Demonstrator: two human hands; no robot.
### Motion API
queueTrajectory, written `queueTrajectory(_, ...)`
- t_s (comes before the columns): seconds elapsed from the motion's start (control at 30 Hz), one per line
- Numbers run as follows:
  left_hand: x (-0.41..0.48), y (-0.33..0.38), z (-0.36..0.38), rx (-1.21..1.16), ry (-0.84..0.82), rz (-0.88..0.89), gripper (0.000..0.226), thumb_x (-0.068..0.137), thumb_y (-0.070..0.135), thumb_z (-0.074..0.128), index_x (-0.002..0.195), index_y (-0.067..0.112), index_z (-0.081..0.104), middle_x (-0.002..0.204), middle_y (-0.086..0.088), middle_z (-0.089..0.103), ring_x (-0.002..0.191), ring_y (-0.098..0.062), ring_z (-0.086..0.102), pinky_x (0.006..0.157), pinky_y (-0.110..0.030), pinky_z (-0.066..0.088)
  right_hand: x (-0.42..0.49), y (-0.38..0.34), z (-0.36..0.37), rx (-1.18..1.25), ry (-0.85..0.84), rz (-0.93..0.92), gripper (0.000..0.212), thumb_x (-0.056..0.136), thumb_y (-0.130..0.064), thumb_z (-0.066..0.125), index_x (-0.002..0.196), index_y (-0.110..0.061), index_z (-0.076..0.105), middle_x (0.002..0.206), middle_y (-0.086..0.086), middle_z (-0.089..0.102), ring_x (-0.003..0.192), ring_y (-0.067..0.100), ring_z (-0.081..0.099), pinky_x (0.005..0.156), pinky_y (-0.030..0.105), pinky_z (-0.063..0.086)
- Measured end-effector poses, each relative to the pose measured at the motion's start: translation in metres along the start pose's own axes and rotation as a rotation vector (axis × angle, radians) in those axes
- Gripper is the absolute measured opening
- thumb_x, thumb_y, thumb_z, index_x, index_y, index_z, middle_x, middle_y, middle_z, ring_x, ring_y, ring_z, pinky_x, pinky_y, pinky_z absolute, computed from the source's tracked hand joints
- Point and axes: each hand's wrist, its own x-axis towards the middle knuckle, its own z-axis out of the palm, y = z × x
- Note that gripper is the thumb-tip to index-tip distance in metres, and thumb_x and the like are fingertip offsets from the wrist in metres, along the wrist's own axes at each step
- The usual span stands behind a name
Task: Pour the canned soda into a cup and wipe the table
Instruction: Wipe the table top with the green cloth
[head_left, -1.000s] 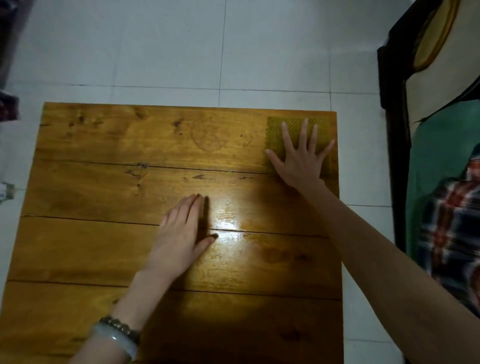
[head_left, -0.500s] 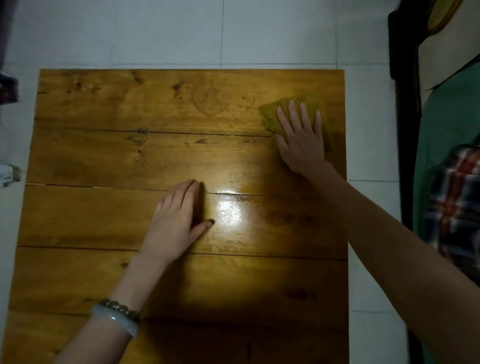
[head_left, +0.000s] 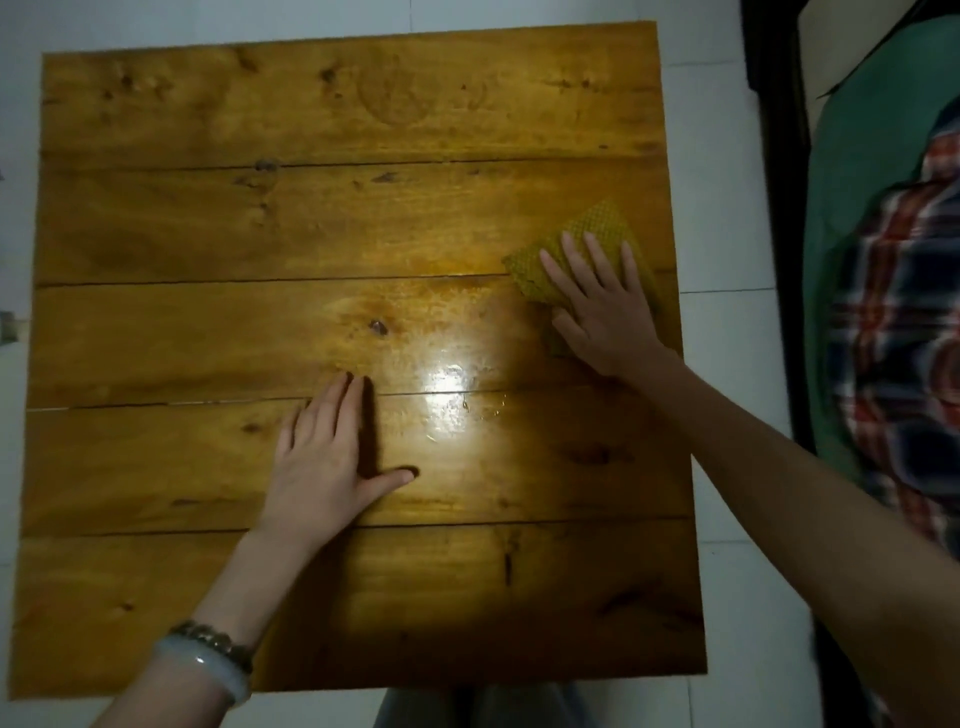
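Yellow cloth (head_left: 597, 226): folded waffle-weave pad near the right edge of the worktop (head_left: 249, 234), lying flat under the right hand
Right hand (head_left: 602, 317): fingers straight and slightly spread, palm pressing the cloth down; nothing is gripped
Left hand (head_left: 322, 457): flat on bare wood near the middle, fingers together, thumb out, holding nothing; it looks to steady the worktop
Can and cup: neither is in view, so the pour seems done and wiping is the step in hand
Shiny patch (head_left: 452, 389): bright glare between the hands; wet or only reflected light, I cannot tell
Wiping well: spread palm weight evenly so the cloth does not bunch, run overlapping passes along the planks, and cover the shiny patch and the seams where liquid could sit
Watch for: the cloth slipping off the near right edge, and the unwiped wood under the left hand
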Motion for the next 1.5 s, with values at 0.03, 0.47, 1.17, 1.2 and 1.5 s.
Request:
queueTrajectory(0.03, -0.007, -0.002, 0.004, 0.002, -0.003, -0.007, 0.116, 0.063, 0.087, 0.029, 0.148, 0.009, 0.015, 0.150, -0.015, 0.030, 0.135, -0.030, 0.034, 0.110, -0.052, 0.026, -0.014, -0.006, 0.001, 0.001, 0.005, 0.028, 0.059, 0.093, -0.042, 0.021, 0.147, -0.020, 0.026, 0.154, 0.011, 0.024, 0.142, 0.033, 0.019, 0.113, 0.057, 0.010)
queueTrajectory(0.47, -0.061, -0.016, 0.041, -0.077, 0.019, -0.067, 0.129, 0.053, 0.088, 0.045, 0.149, 0.011, 0.008, 0.151, -0.017, 0.027, 0.139, -0.032, 0.026, 0.112, -0.050, 0.020, -0.056, -0.150, 0.018, 0.013, 0.006, 0.188, 0.056, 0.093, -0.055, 0.027, 0.143, -0.031, 0.035, 0.149, 0.017, 0.033, 0.137, 0.043, 0.027, 0.104, 0.072, 0.015)
queueTrajectory(1.17, -0.076, -0.028, 0.049, -0.218, -0.154, -0.172, 0.132, 0.053, 0.077, 0.065, 0.146, 0.030, -0.015, 0.155, 0.001, -0.020, 0.143, -0.023, -0.016, 0.114, -0.056, -0.004, 0.010, -0.148, 0.011, -0.054, -0.022, 0.219, 0.056, 0.091, -0.058, 0.032, 0.141, -0.034, 0.037, 0.147, 0.012, 0.039, 0.133, 0.041, 0.036, 0.096, 0.075, 0.019)
queueTrajectory(1.2, -0.076, -0.029, 0.050, -0.220, -0.154, -0.169, 0.131, 0.054, 0.078, 0.064, 0.145, 0.031, -0.018, 0.154, 0.002, -0.022, 0.143, -0.022, -0.018, 0.114, -0.056, -0.004, 0.015, -0.161, 0.011, -0.064, -0.002, 0.182, 0.056, 0.091, -0.059, 0.033, 0.140, -0.034, 0.039, 0.146, 0.012, 0.040, 0.133, 0.041, 0.036, 0.096, 0.075, 0.020)
queueTrajectory(1.5, -0.076, -0.033, 0.041, -0.163, -0.283, -0.140, 0.138, 0.055, 0.073, 0.069, 0.135, 0.033, -0.037, 0.149, -0.001, -0.036, 0.139, -0.024, -0.027, 0.115, -0.056, -0.002, -0.146, -0.167, 0.018, -0.097, -0.111, -0.326, 0.059, 0.092, -0.056, 0.034, 0.146, -0.038, 0.020, 0.156, 0.005, 0.021, 0.143, 0.034, 0.015, 0.107, 0.069, 0.007)
